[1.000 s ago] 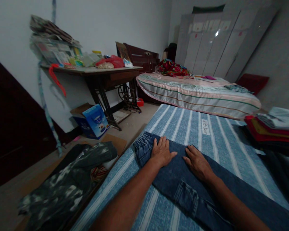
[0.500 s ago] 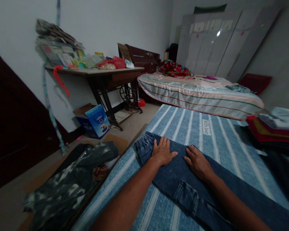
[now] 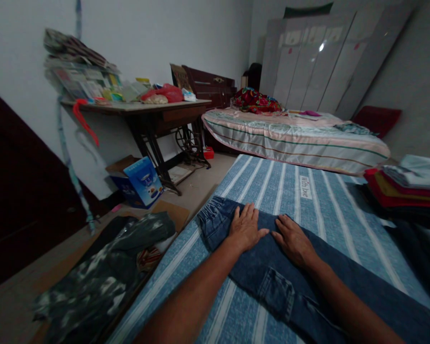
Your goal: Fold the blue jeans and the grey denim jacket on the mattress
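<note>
A pair of dark blue jeans [image 3: 272,282] lies flat on a blue-and-white striped mattress [image 3: 290,191], waistband toward the far left. My left hand [image 3: 246,228] rests palm down on the jeans near the elastic waistband, fingers stretched out. My right hand [image 3: 294,241] lies flat on the denim just to its right, fingers spread. Neither hand holds anything.
A stack of folded clothes [image 3: 408,184] sits at the mattress's right edge. Camouflage clothing [image 3: 103,272] lies on cardboard on the floor to the left. A cluttered sewing table [image 3: 146,110], a blue box [image 3: 143,179], a second bed [image 3: 294,136] and a wardrobe [image 3: 326,62] stand beyond.
My left hand has slid slightly right on the jeans, closer to my right hand. The right hand has barely moved.
</note>
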Action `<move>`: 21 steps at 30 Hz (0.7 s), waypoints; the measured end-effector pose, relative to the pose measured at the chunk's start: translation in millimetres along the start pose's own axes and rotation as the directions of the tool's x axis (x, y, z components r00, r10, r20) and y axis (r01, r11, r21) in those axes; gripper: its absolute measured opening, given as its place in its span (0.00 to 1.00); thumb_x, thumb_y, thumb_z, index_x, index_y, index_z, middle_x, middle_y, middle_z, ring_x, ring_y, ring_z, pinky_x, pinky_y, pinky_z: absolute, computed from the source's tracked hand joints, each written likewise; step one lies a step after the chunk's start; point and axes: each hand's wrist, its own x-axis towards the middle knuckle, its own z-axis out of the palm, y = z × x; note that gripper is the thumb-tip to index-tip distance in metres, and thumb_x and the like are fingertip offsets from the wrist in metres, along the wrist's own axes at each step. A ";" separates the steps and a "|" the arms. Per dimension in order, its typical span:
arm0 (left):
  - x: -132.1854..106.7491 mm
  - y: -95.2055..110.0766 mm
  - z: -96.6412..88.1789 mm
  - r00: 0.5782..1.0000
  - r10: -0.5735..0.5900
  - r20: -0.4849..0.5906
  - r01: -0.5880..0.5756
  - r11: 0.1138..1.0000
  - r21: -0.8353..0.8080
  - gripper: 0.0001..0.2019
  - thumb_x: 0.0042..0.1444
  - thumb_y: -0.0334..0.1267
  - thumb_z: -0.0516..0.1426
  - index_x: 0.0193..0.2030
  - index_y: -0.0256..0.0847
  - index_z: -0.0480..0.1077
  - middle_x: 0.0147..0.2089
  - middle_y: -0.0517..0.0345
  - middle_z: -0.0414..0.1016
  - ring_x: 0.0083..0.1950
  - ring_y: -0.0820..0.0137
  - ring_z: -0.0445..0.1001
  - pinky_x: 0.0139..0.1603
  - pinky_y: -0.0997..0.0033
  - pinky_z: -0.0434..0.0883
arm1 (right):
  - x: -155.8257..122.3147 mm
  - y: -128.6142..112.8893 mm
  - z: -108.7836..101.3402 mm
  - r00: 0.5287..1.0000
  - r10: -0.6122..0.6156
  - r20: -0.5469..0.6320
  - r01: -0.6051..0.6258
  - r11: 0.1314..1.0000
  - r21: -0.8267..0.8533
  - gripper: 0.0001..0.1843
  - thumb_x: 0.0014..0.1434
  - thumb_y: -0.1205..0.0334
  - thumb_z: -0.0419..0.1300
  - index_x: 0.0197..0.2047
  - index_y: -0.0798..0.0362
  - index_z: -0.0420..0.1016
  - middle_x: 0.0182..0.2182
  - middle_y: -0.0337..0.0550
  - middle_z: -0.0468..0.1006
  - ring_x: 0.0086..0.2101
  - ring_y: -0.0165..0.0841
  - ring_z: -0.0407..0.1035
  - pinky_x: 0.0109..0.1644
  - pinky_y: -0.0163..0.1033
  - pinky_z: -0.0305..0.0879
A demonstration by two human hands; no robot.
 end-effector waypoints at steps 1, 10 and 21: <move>0.3 -0.1 1.3 1.000 -0.002 0.022 0.002 1.000 -0.009 0.36 0.60 0.59 0.43 0.68 0.35 0.51 0.72 0.44 0.44 0.72 0.59 0.39 0.69 0.49 0.40 | 0.1 -0.3 -0.3 1.000 0.001 0.006 -0.001 1.000 -0.005 0.26 0.65 0.49 0.47 0.57 0.58 0.69 0.58 0.57 0.67 0.60 0.47 0.58 0.61 0.55 0.59; 5.4 -5.9 5.7 0.994 -0.016 0.111 0.019 1.000 -0.025 0.38 0.60 0.62 0.40 0.69 0.36 0.48 0.73 0.44 0.39 0.73 0.57 0.36 0.67 0.43 0.41 | 0.8 2.5 2.7 1.000 -0.002 0.002 0.002 1.000 0.024 0.26 0.64 0.49 0.48 0.57 0.57 0.69 0.58 0.57 0.66 0.60 0.47 0.58 0.61 0.56 0.59; 3.8 -3.1 -0.8 0.991 -0.030 0.128 0.034 0.999 -0.023 0.37 0.60 0.61 0.41 0.69 0.37 0.47 0.73 0.45 0.40 0.73 0.58 0.35 0.68 0.43 0.40 | 2.2 1.8 2.6 1.000 -0.005 0.010 0.005 1.000 -0.002 0.27 0.65 0.49 0.47 0.57 0.60 0.68 0.58 0.59 0.66 0.60 0.48 0.57 0.61 0.55 0.58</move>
